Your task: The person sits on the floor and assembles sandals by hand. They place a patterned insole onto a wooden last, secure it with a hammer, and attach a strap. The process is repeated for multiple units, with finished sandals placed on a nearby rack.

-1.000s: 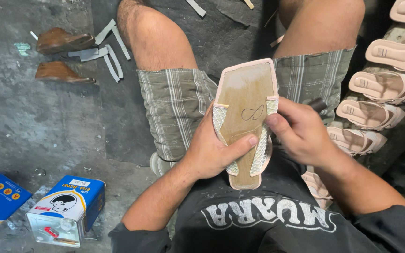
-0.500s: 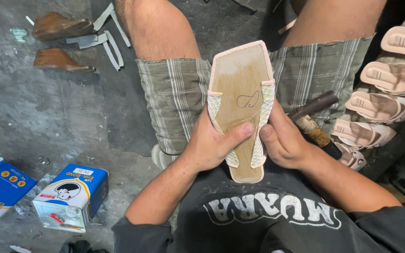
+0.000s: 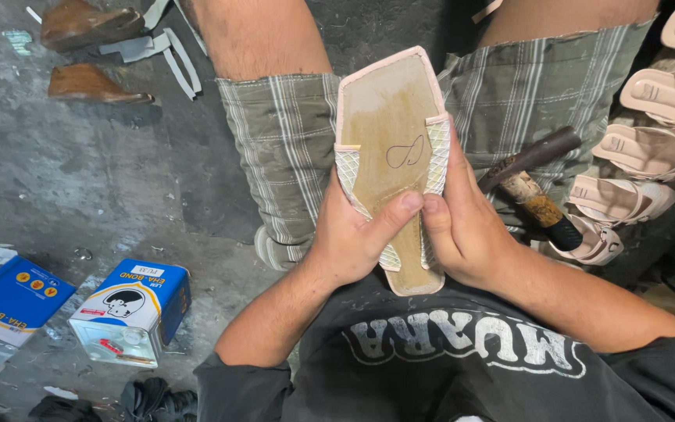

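Both hands, left hand point(image 3: 353, 234) and right hand point(image 3: 462, 227), clamped a sandal sole point(image 3: 391, 156) between them, thumbs pressing its woven strap, above the lap. A hammer point(image 3: 533, 184) lay right of the sole; glue tins point(image 3: 130, 312) sat far left.

Black T-shirt point(image 3: 462, 367), pale block lettering across chest, short sleeves. Above the shirt: olive plaid shorts point(image 3: 283, 148), frayed hems, knees bare. Left hand point(image 3: 353, 234), right hand point(image 3: 466, 230): bare, ungloved.
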